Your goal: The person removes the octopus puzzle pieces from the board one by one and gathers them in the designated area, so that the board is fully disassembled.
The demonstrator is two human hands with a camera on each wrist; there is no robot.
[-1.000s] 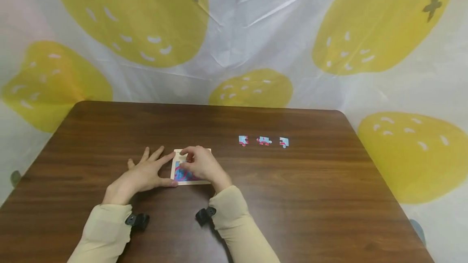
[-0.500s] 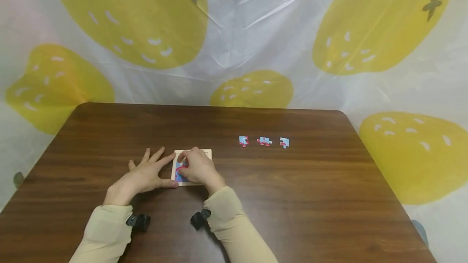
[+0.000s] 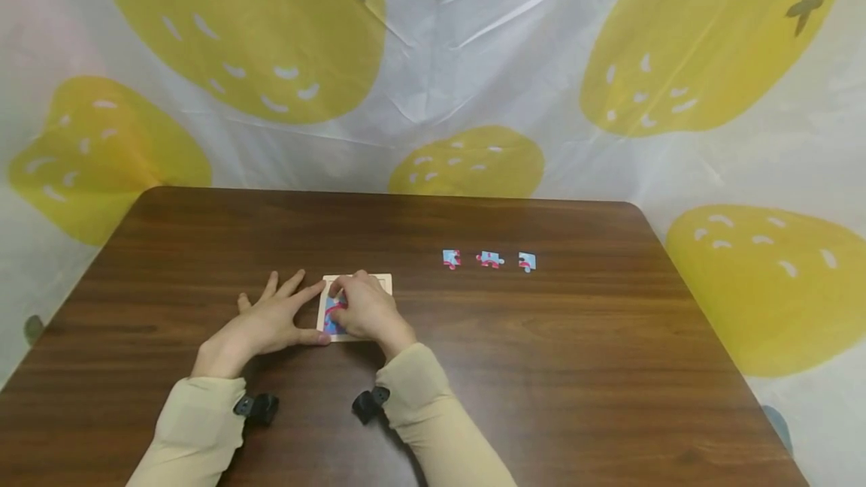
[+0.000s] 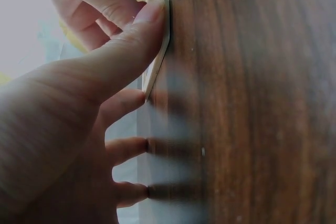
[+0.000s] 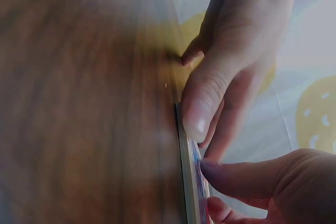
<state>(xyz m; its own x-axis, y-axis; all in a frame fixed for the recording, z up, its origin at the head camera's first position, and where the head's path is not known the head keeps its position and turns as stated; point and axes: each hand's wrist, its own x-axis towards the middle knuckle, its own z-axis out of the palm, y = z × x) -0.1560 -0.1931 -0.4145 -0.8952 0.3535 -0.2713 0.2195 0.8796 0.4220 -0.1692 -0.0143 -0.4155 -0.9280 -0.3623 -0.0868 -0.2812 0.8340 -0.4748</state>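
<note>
From above, over the person's head, I see the left hand (image 3: 260,325) laid flat-wristed and fanned wide, its grip spread, with thumb and index finger at the left corners of a small framed puzzle (image 3: 321,314) on the tabletop (image 3: 555,367). The right hand (image 3: 370,310) arches over the puzzle, fingers bent down to its picture; whether that grip pinches a piece I cannot tell. Well off to the right, three loose pieces (image 3: 489,259) sit in a row.

At the left wrist, the thumb lies along the frame's edge, the index fingertip meets a corner, and two more fingers reach toward the wood, apart from each other.

At the right wrist, two right fingertips come down on the printed face, slightly apart, opposite the left thumb; anything between them is hidden.
</note>
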